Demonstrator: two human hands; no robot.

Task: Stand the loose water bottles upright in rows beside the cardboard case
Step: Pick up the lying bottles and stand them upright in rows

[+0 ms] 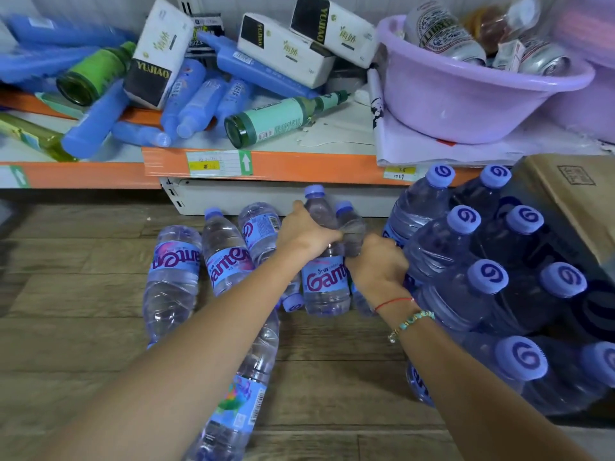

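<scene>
At twelve o'clock your left hand (304, 232) grips an upright bottle (324, 261), your right hand (376, 261) another bottle (352, 227); next, seat both against the standing rows (482, 277) at three o'clock.

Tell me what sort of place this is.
Probably a shop or stockroom: an orange shelf edge with yellow price tags, stacked white tissue packs, and many clear plastic water bottles beside a brown cardboard case.
</scene>
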